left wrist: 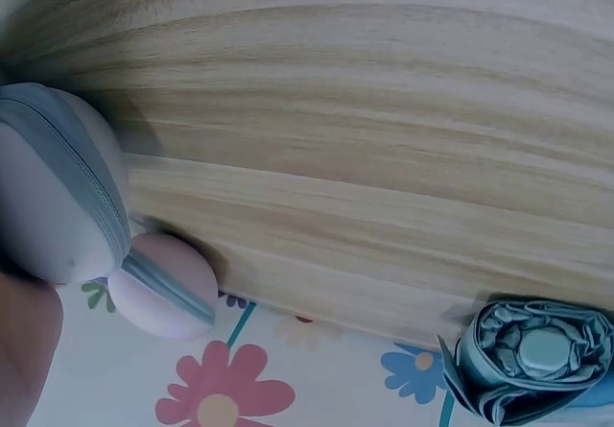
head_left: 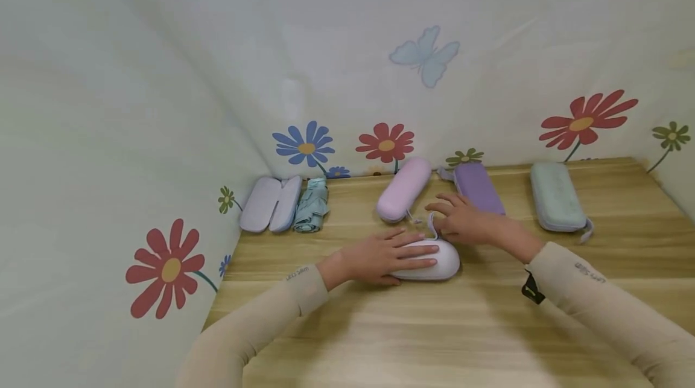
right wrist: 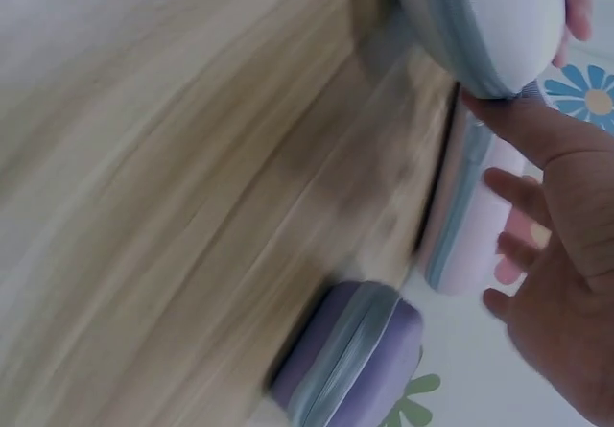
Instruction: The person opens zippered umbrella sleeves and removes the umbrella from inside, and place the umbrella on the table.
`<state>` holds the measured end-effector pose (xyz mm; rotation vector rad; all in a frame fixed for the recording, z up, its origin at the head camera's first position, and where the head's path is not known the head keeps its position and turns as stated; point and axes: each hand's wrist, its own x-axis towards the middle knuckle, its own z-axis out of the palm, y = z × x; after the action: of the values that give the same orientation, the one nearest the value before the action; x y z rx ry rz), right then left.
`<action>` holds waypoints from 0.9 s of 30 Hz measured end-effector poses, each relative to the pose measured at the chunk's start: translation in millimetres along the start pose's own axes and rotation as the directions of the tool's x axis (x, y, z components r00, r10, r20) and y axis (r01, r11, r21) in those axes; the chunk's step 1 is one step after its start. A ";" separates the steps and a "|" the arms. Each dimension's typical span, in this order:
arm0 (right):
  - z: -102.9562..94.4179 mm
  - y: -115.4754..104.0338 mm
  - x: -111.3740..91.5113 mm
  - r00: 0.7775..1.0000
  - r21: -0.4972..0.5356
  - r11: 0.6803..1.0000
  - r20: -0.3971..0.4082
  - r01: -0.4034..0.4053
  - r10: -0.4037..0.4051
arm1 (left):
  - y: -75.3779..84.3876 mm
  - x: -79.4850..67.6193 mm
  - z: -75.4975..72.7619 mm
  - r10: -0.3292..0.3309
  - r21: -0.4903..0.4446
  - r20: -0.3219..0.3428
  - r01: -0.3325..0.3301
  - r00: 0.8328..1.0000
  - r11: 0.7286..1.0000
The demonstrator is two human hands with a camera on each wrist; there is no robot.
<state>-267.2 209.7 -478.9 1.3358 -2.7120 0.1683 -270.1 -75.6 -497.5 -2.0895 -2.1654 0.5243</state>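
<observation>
A pale white zippered hard case (head_left: 446,260) lies on the wooden table, with a loop strap (head_left: 432,225) rising from its far side. My left hand (head_left: 382,257) rests across its top with fairly straight fingers, the thumb at the near side. Beside the case's far right end is my right hand (head_left: 464,219). In the right wrist view, one digit of the right hand (right wrist: 566,254) touches the white case (right wrist: 508,24) near its zipper; the other fingers are apart from it, loosely bent. Just beyond lies a pink case (head_left: 404,189).
A purple case (head_left: 479,189) stands behind my right hand, and a green case (head_left: 557,196) farther right. At the back left sit an opened pale case (head_left: 260,204) and a folded teal umbrella (head_left: 312,206). A flower-printed curtain (head_left: 336,86) borders the table.
</observation>
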 end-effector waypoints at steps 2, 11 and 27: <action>1.0 2.0 -1.2 0.997 -0.040 0.998 -0.062 0.042 -0.044 | -1.4 -0.4 0.2 -0.032 -0.011 -0.006 0.032 0.999 0.999; 16.6 7.2 -3.7 0.954 -0.225 0.956 -0.193 0.186 -0.231 | 11.4 -1.7 9.3 -0.397 -0.179 -0.045 0.384 0.917 0.906; 18.9 14.9 -5.8 0.921 -0.357 0.895 -0.180 0.266 -0.346 | 8.0 7.3 11.1 -0.573 -0.227 -0.006 0.557 0.820 0.799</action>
<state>-276.5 220.5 -499.1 1.5050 -2.1752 -0.1365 -266.3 -70.4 -511.7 -1.3679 -2.7248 0.1457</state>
